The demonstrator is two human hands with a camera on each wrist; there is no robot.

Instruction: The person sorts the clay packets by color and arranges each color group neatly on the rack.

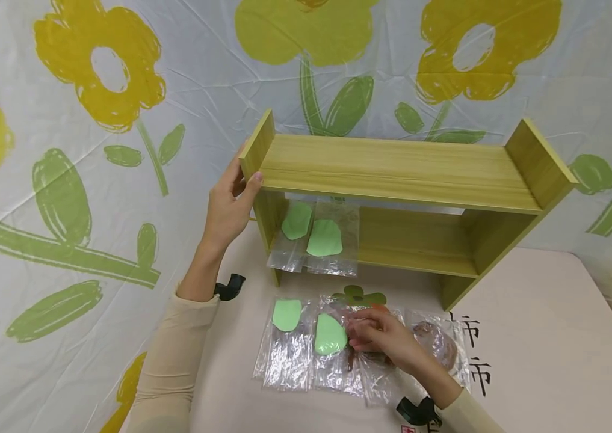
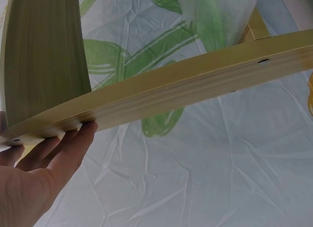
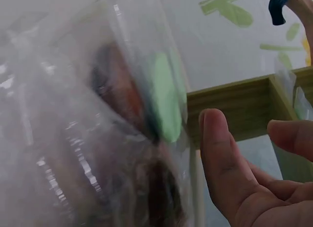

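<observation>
A light wooden two-tier shelf (image 1: 398,174) stands on the table. My left hand (image 1: 228,207) grips its left side panel near the top, thumb at the front edge; in the left wrist view the fingers of that hand (image 2: 44,173) lie along the panel (image 2: 161,92). Two clear bags with green pieces (image 1: 296,221) (image 1: 324,238) are on the lower tier at the left. Over the row of bags on the table, my right hand (image 1: 387,340) is beside a bagged green piece (image 1: 331,335). The right wrist view shows that hand (image 3: 244,173) with thumb and fingers apart, holding nothing.
Another bagged green piece (image 1: 286,315) lies at the row's left end, and a bag with a brown round item (image 1: 435,344) at its right. Dark characters (image 1: 480,376) are printed on the pale table surface (image 1: 544,325). Behind hangs a flower-patterned cloth (image 1: 203,78).
</observation>
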